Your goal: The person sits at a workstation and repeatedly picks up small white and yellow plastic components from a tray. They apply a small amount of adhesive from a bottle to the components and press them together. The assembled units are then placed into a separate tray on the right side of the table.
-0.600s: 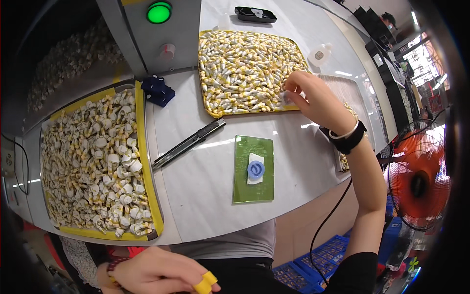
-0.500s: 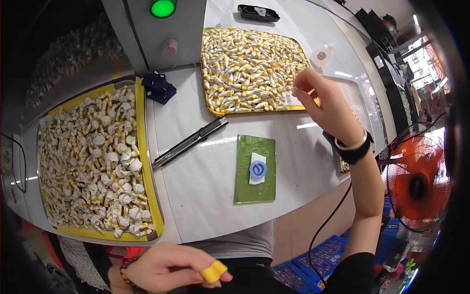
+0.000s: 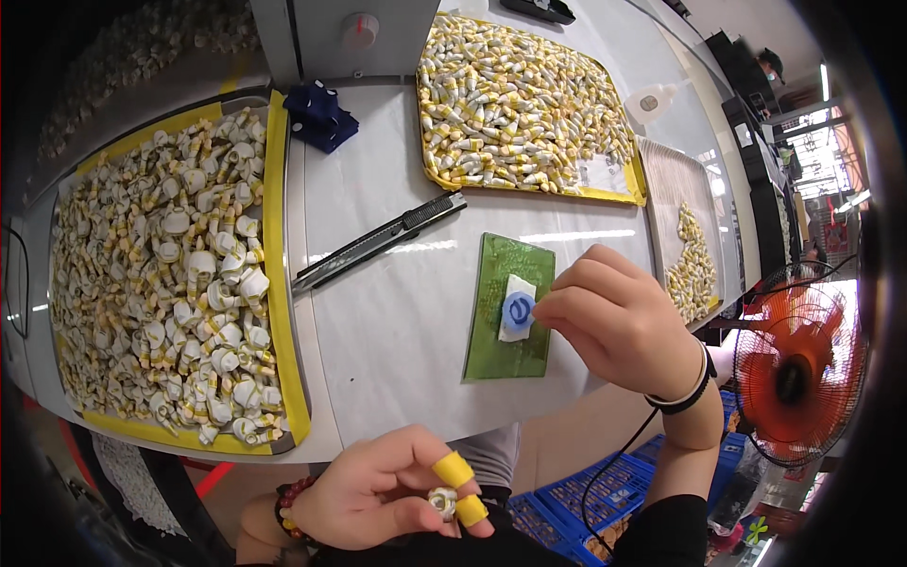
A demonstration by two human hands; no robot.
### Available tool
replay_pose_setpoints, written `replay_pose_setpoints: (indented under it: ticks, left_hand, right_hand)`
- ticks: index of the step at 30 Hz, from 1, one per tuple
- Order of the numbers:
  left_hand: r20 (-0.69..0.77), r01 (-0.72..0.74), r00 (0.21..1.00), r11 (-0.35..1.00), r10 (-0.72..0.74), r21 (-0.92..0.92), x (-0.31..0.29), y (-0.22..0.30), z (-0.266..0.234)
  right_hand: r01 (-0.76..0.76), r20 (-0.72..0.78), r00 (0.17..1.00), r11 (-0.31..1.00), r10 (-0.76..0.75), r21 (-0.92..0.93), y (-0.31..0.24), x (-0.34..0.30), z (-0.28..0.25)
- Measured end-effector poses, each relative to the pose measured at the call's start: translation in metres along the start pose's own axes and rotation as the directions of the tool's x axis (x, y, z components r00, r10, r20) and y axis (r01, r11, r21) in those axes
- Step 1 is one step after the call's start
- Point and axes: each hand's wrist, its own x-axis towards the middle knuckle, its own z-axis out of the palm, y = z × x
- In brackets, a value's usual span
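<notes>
1. Tray (image 3: 276,217) at far left, edged in yellow, bears a heap of small white pieces with yellow parts.
2. The left hand (image 3: 373,487), low in front of the table, pinches 1 small white piece (image 3: 442,503) between its thumb and fingers; 2 fingers wear yellow bands. The piece's hollow end shows. It is probably light, stiff and a little slippery, its rim perhaps easily chipped; the outer wall seems the best hold, pressed gently, opening left free.
3. The green plate (image 3: 520,359) carries a white pad (image 3: 515,334) with a blue disc (image 3: 516,310) on it. The disc looks soft and easily dented, so its edge suits a light touch.
4. The right hand (image 3: 619,326) has its thumb and fingertips gathered at the disc's right edge; whether they touch it or pinch anything, I cannot tell.
</notes>
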Motion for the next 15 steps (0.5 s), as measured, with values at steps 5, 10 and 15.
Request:
replay_pose_setpoints:
  ticks: [5, 10, 15]
  left_hand:
    - [-0.197, -0.043, 0.98, 0.997, 0.03, -0.062, 0.007, 0.009, 0.011]
    - [-0.11, -0.117, 0.988, 0.992, 0.113, -0.036, 0.012, 0.003, 0.0]
    - [-0.145, -0.045, 0.989, 0.976, 0.014, -0.213, 0.018, 0.004, 0.005]
  right_hand:
    - [0.019, -0.013, 1.0, 1.0, -0.019, 0.02, 0.0, 0.001, 0.01]
    - [-0.043, -0.126, 0.99, 0.98, 0.069, 0.193, -0.015, 0.002, -0.003]
    - [0.175, -0.294, 0.956, 0.83, -0.014, 0.529, -0.038, -0.005, -0.003]
